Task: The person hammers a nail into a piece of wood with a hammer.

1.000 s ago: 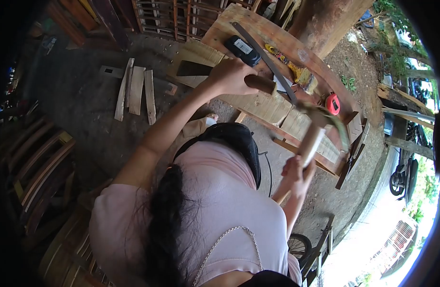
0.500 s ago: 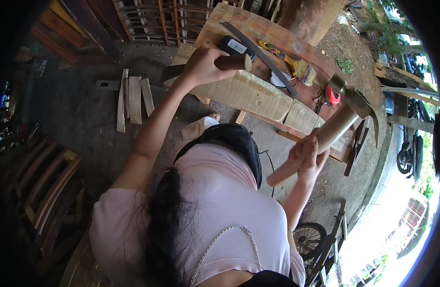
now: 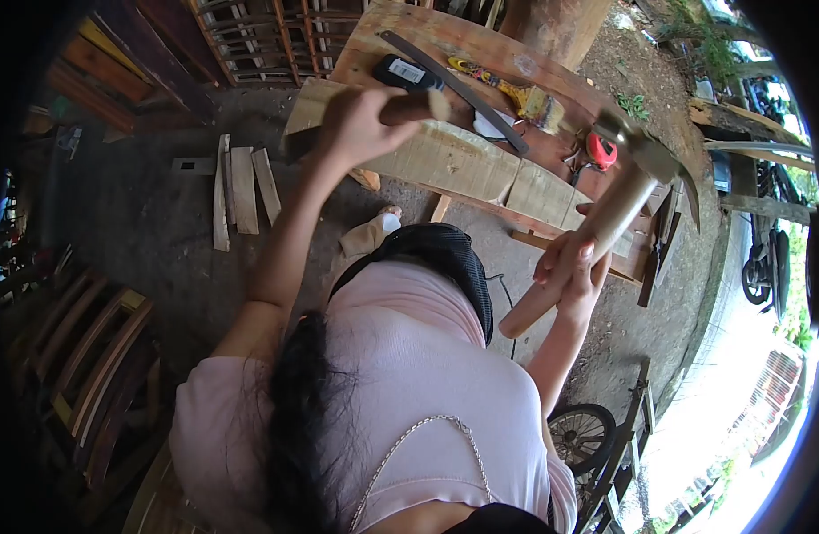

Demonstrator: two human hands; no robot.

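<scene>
My left hand [image 3: 363, 133] is wrapped round a wooden handle [image 3: 415, 108] whose rounded end sticks out past the thumb side. A dark, flat part [image 3: 301, 142] shows on the hand's other side; motion smears this hand somewhat. My right hand [image 3: 571, 270] grips a claw hammer [image 3: 619, 214] by its pale wooden handle, the metal head pointing up and away to the right. Beyond both hands stands a wooden workbench [image 3: 467, 165]. On it lie a long dark metal strip [image 3: 454, 92], a yellow-handled brush [image 3: 534, 105], a dark case with a white label [image 3: 407, 71] and a red tape measure [image 3: 601, 149].
Narrow wood offcuts [image 3: 242, 189] lie on the concrete floor to the left. Curved wooden slatted pieces [image 3: 98, 356] stand at lower left. A rattan-like rack [image 3: 267, 40] is behind the bench. A spoked wheel [image 3: 583, 438] sits at lower right.
The view has shifted, so the bench sits further left and higher. My right hand has raised the hammer slightly. My left hand has moved a little left and is more blurred.
</scene>
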